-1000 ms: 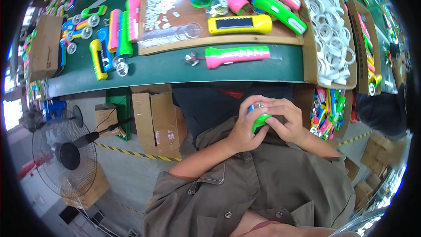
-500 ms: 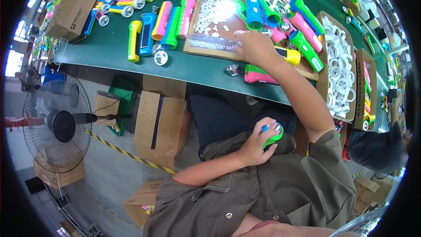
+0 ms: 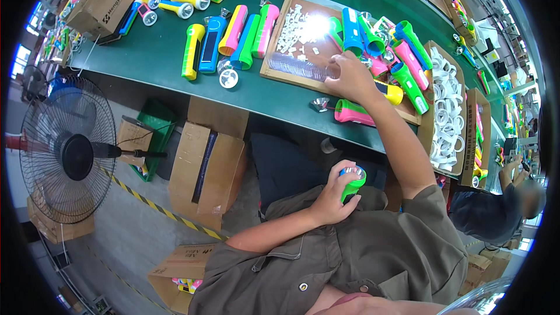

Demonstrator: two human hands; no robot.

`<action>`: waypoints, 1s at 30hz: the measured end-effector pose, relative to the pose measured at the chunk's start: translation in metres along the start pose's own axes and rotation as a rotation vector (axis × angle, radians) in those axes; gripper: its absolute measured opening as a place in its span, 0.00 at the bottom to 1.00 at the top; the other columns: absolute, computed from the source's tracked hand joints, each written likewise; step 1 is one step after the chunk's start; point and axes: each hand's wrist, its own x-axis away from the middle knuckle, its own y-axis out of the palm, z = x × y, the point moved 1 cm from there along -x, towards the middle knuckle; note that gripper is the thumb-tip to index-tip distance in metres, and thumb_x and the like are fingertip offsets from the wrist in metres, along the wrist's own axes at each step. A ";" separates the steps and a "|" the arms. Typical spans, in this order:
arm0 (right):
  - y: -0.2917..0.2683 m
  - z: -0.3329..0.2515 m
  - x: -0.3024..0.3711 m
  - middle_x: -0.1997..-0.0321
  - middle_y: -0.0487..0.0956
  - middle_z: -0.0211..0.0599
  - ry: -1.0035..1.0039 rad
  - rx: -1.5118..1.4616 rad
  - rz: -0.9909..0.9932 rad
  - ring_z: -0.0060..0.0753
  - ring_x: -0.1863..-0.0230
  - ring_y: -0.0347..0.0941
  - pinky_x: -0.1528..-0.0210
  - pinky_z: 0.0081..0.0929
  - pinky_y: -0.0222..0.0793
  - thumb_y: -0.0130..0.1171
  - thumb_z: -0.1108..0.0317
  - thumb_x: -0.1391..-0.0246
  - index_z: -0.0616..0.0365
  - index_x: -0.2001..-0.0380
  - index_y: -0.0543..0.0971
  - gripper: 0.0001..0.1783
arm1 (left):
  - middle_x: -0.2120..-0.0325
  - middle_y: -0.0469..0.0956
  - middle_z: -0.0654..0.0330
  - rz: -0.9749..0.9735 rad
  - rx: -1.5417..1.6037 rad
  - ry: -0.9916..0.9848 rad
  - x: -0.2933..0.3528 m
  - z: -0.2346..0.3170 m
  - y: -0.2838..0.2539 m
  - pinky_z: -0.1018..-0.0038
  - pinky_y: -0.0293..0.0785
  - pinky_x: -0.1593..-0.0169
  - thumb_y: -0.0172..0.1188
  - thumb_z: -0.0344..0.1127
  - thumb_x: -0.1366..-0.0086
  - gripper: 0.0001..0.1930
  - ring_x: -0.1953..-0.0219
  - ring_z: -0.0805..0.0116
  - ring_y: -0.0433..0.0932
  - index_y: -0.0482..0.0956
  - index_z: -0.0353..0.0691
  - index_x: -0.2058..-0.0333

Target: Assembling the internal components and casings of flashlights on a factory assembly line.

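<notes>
Shifted since a second ago, from green-and-blue plastic torch (image 3: 354, 186) to row of clear round plastic discs (image 3: 299, 67) on brown wooden tray (image 3: 291, 82): right hand (image 3: 353, 80), half-curled, hold unclear. Above lap (image 3: 283, 166): torch, wrapped in left hand (image 3: 333, 201). Possible: discs scattering, from careless pinching.

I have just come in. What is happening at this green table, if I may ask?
A person holds a green-and-blue flashlight in the left hand, in front of the lap, lens end up. The right hand reaches over a wooden tray, its fingers at the right end of a row of clear discs. More flashlights lie on the green table left of the tray; white rings fill a box at right.
</notes>
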 end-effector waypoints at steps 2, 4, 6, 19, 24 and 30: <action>-0.019 0.002 0.006 0.51 0.77 0.49 -0.005 -0.076 0.019 0.44 0.49 0.76 0.45 0.37 0.72 0.64 0.61 0.55 0.61 0.54 0.80 0.24 | 0.42 0.56 0.42 -0.013 -0.030 0.016 -0.004 0.001 0.002 0.61 0.68 0.43 0.66 0.22 0.46 0.32 0.44 0.48 0.66 0.61 0.44 0.45; -0.039 0.015 0.020 0.50 0.77 0.47 -0.045 -0.472 0.077 0.41 0.49 0.77 0.46 0.36 0.73 0.63 0.64 0.53 0.61 0.53 0.80 0.23 | 0.42 0.56 0.43 -0.043 -0.058 0.033 -0.005 0.000 0.004 0.62 0.70 0.45 0.65 0.21 0.46 0.32 0.45 0.49 0.68 0.61 0.44 0.45; -0.063 0.017 0.045 0.45 0.76 0.45 -0.065 -1.412 -0.034 0.39 0.46 0.76 0.52 0.33 0.77 0.59 0.74 0.48 0.65 0.47 0.76 0.23 | 0.41 0.54 0.45 -0.038 -0.014 -0.068 -0.002 -0.007 0.007 0.65 0.75 0.50 0.64 0.19 0.45 0.32 0.52 0.55 0.74 0.60 0.44 0.45; -0.107 0.044 0.121 0.60 0.79 0.37 -0.114 -1.479 0.333 0.26 0.58 0.78 0.61 0.21 0.73 0.50 0.71 0.34 0.63 0.57 0.76 0.08 | 0.42 0.54 0.45 -0.187 0.042 -0.166 -0.021 -0.012 0.040 0.68 0.79 0.53 0.63 0.19 0.45 0.32 0.56 0.59 0.76 0.61 0.44 0.45; -0.115 0.057 0.134 0.58 0.79 0.38 -0.105 -1.334 0.405 0.27 0.55 0.76 0.55 0.25 0.72 0.48 0.71 0.33 0.64 0.54 0.75 0.10 | 0.42 0.55 0.46 -0.220 0.000 -0.143 -0.026 -0.013 0.055 0.68 0.79 0.54 0.63 0.19 0.46 0.31 0.58 0.59 0.77 0.61 0.44 0.45; -0.117 0.070 0.139 0.60 0.78 0.32 -0.101 -1.378 0.411 0.19 0.58 0.73 0.58 0.19 0.69 0.52 0.69 0.35 0.61 0.57 0.76 0.08 | 0.42 0.53 0.48 -0.278 -0.032 -0.137 -0.033 -0.011 0.065 0.68 0.78 0.54 0.62 0.16 0.46 0.34 0.59 0.62 0.77 0.59 0.46 0.44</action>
